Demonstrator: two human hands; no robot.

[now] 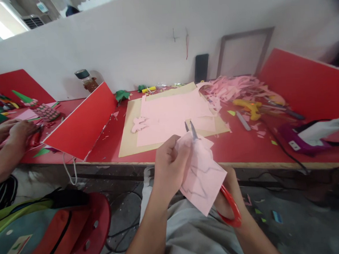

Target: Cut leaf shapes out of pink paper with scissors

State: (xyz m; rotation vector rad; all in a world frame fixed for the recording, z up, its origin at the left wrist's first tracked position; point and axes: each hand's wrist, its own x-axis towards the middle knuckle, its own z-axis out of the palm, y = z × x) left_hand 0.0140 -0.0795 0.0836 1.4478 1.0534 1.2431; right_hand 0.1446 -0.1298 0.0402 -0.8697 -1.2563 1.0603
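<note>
My left hand point(171, 163) pinches a piece of pink paper point(204, 182) near its upper left edge. Dark drawn outlines show on the paper's face. Behind and below the sheet, my right hand point(225, 196) is closed round the red handles of a pair of scissors point(232, 211), partly hidden by the paper. The scissors' blade tips stick out at the sheet's top edge, slightly apart. On the table beyond lies a large pink sheet point(171, 115) on a tan board point(126, 143), with small cut pink shapes point(140, 124) at its left.
Pink paper strips point(236, 86) heap at the back right, near a yellow glue gun point(250, 107) and a purple-and-white power strip point(308, 137). Red partitions point(83, 124) stand on both sides. A co-worker's hands point(17, 132) are at far left. A bag point(35, 235) rests on a red stool point(99, 223).
</note>
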